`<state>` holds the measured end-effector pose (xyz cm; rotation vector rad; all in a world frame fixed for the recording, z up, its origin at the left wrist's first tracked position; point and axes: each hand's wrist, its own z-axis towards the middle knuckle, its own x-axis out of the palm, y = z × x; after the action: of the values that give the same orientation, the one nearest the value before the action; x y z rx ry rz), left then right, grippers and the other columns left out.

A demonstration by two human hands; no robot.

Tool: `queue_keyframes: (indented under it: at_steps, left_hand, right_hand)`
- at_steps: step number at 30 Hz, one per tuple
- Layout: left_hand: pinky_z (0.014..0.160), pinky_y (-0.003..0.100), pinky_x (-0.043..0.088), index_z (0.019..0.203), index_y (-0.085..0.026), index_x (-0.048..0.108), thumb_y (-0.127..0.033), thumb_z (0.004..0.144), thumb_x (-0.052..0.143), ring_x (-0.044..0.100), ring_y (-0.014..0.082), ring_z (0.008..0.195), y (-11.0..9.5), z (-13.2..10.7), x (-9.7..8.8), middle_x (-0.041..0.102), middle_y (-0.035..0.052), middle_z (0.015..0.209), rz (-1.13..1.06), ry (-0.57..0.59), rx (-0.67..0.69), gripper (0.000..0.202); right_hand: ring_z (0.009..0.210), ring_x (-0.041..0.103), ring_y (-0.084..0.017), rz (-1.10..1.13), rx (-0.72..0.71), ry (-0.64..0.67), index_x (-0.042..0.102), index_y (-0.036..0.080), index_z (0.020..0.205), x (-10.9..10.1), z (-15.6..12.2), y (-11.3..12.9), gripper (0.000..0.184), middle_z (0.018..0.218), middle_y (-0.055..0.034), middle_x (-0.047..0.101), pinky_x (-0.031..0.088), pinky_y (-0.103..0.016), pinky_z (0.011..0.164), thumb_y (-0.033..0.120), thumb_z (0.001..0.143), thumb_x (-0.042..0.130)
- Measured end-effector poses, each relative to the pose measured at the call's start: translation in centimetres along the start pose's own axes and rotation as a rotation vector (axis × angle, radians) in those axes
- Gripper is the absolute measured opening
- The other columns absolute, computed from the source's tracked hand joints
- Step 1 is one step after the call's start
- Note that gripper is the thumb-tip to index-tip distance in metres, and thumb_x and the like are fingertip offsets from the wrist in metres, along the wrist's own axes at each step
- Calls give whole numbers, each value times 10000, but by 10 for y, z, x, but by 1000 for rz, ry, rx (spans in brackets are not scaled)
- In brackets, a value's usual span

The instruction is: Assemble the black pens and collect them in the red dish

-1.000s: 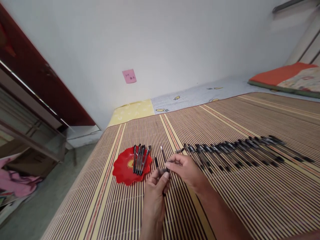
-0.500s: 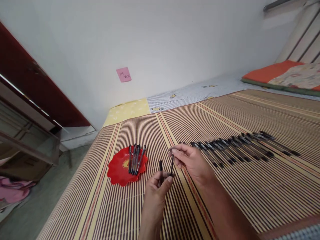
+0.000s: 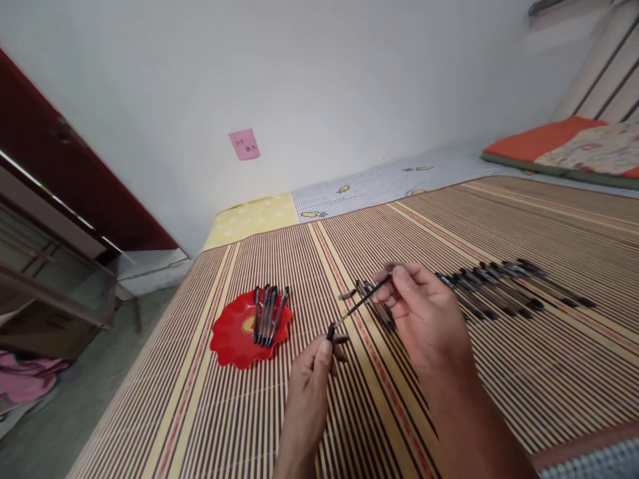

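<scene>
My left hand (image 3: 312, 372) is closed in a pinch around a small black pen cap (image 3: 330, 330). My right hand (image 3: 424, 313) pinches a thin black pen (image 3: 360, 305) that slants down and to the left, its tip at the cap. Both hands hover over a striped bamboo mat (image 3: 279, 412). Left of my left hand a red scalloped plate (image 3: 227, 346) holds several black pens (image 3: 267, 314). Behind my right hand a long row of black pens (image 3: 504, 286) lies on the mat, reaching off to the right.
The mat covers a bed against a white wall with a pink sticky note (image 3: 244, 144). An orange-edged pillow (image 3: 564, 148) lies at the far right. A dark red cabinet (image 3: 60, 179) and the floor are off the bed's left edge.
My right hand has turned the pen from upright to slanted and brought its tip to the cap in my left hand. The view has shifted slightly.
</scene>
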<state>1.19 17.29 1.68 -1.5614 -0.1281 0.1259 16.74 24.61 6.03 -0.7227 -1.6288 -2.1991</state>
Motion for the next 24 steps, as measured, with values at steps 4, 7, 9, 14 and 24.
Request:
queue_keyframes:
  at_steps: [4,7,9,14,24]
  left_hand:
    - [648,279,344,873,-188,799,-571,869,630,454,193,667,-3,0,-1,583,40,701,23,-3,30,418]
    - [667,277,363,930,-202,797,-528,920,576,495,200,706,-3,0,-2,618,46,751,73,14,61,394]
    - [713,276,383,1001,-219,794,-484,943,561,534,213,774,-2,0,-3,650,52,807,95,28,71,358]
    - [786,288,403,1061,-236,802,-442,931,598,565,243,863,-5,-2,-5,687,75,891,79,26,88,318]
    - [766,278,416,1080,-255,793,-347,957,579,597,226,866,-13,-5,-6,677,68,885,256,54,245,263]
  right_hand:
    - [584,617,-83,-47,-79,-41,627,196,864,3,-3,6,108,838,-12,696,537,-240,607,291,907,657]
    - [581,611,-83,-60,-103,-48,631,198,874,4,-4,10,96,836,-12,696,544,-247,612,285,913,646]
    - [580,613,-81,-55,-93,-37,634,196,862,4,-4,12,92,833,-12,697,545,-242,607,276,906,650]
    - [583,621,-92,-109,-69,-7,645,191,870,2,-5,16,92,810,-17,693,550,-245,598,277,899,655]
    - [619,631,-102,-184,-98,103,682,207,956,-3,-8,23,103,843,-19,715,557,-259,646,297,916,651]
